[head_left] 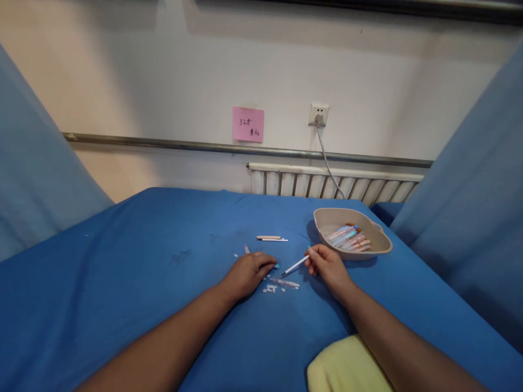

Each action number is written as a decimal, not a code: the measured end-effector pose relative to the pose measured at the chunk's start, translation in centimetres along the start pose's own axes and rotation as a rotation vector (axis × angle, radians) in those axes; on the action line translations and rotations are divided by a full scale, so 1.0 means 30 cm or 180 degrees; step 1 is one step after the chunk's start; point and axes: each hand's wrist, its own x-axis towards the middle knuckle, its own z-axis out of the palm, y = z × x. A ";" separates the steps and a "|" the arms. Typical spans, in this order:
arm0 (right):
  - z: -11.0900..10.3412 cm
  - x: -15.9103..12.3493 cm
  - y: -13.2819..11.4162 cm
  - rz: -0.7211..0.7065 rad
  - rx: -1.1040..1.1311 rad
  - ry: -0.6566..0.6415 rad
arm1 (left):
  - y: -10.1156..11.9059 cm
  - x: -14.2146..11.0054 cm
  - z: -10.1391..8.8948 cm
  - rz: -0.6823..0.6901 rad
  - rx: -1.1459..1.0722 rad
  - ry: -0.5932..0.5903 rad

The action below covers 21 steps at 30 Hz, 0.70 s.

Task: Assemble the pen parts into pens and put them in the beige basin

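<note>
A thin white pen refill (295,265) with a dark tip is pinched between the thumb and fingers of my right hand (324,267), slanting down to the left. My left hand (250,273) rests low over the blue cloth, its fingers closed together at a small teal piece (277,266). Just below the refill's tip lies a clear pen barrel (285,283). Several small white pieces (269,289) are scattered around it. Farther back, a beige pen part (268,237) lies alongside a thin white stick with a dark end. A pale pointed piece (246,249) lies behind my left hand.
At the right stands a beige basket (386,243) holding several bundled pens (349,238). A yellow cloth (347,366) lies under my right forearm. Behind the blue-covered surface (134,261) are a radiator (298,182), a metal rail and a plugged-in cable (327,158). Blue curtains hang on both sides.
</note>
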 end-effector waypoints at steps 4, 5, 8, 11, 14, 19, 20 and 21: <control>0.000 -0.004 -0.010 -0.0003 0.0038 0.0004 | -0.002 -0.002 0.001 0.0043 0.0033 0.0047; 0.001 -0.006 -0.012 -0.0013 0.0093 -0.0018 | -0.001 -0.003 0.000 0.0052 0.0029 0.0058; 0.010 -0.009 -0.017 -0.0023 0.0276 -0.0125 | 0.006 -0.005 -0.003 0.0071 0.0010 0.0057; 0.016 -0.005 -0.009 0.0034 0.0274 -0.0104 | 0.016 -0.006 -0.005 0.0130 -0.0018 0.0030; 0.013 0.004 0.007 0.0097 0.0122 0.0060 | 0.022 -0.007 -0.004 0.0163 -0.0106 0.0021; 0.003 0.010 0.020 0.0181 -0.0021 0.0190 | 0.017 -0.008 0.002 0.0131 -0.0226 0.0092; 0.003 0.009 0.020 0.0189 -0.0030 0.0193 | 0.014 -0.008 0.003 0.0129 -0.0242 0.0083; 0.003 0.008 0.018 0.0198 -0.0038 0.0190 | 0.013 -0.008 0.004 0.0132 -0.0254 0.0067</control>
